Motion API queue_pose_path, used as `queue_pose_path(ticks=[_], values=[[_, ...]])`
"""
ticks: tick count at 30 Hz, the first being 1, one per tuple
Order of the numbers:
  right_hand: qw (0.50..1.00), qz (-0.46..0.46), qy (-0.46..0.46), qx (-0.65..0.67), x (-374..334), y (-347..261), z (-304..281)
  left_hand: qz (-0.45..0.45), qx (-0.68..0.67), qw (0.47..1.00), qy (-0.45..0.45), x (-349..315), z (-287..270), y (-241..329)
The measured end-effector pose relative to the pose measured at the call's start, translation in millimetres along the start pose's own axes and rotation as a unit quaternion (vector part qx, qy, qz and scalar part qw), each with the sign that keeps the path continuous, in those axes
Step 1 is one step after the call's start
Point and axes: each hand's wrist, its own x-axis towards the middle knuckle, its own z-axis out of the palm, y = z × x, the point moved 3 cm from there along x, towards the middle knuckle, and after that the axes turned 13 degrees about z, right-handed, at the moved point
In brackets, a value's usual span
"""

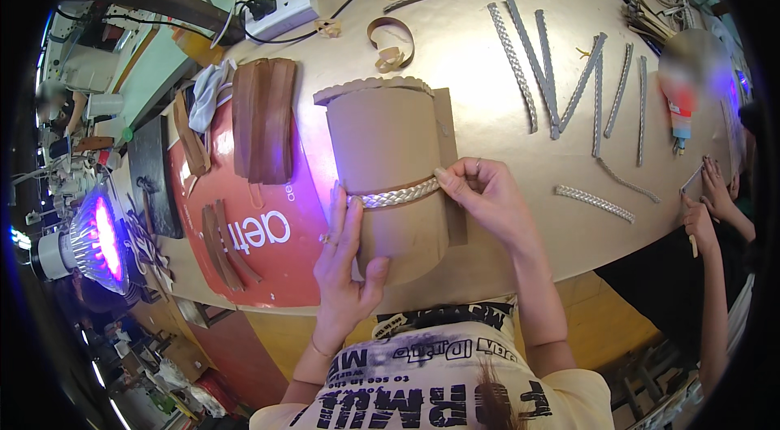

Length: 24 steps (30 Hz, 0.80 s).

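Note:
A tan, curved cardboard-like piece (380,133) with a scalloped upper edge stands in front of me on the table. Across its middle runs a silvery braided strip (396,195) over a brown band. My right hand (490,201) pinches the strip's right end between thumb and fingertips. At the other end, my left hand (345,255) rests against the piece's left side, fingers stretched out and thumb apart, the fingertips touching near the strip's end. A flat brown panel (457,223) shows behind the piece on the right.
Several grey braided strips (524,64) lie at the back right, and a shorter braid (595,203) nearer. Brown strips (264,121) lie on a red sheet (284,267) at left. A lit lamp (101,243), power strip (283,9), glue bottle (681,117) and another person's hands (715,194) surround the table.

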Motion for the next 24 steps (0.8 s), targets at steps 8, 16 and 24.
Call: queue_pose_path(ticks=[8,16,24], values=[[0.998,-0.009,0.054,0.017,-1,13,7,0.000,-0.007,1.000,0.006,1,0,1],[0.987,-0.051,0.146,-0.045,3,25,9,-0.008,0.013,1.000,0.015,-10,4,-4],[0.975,-0.093,0.161,-0.124,6,25,6,0.024,0.012,0.998,0.061,-4,14,-1]])
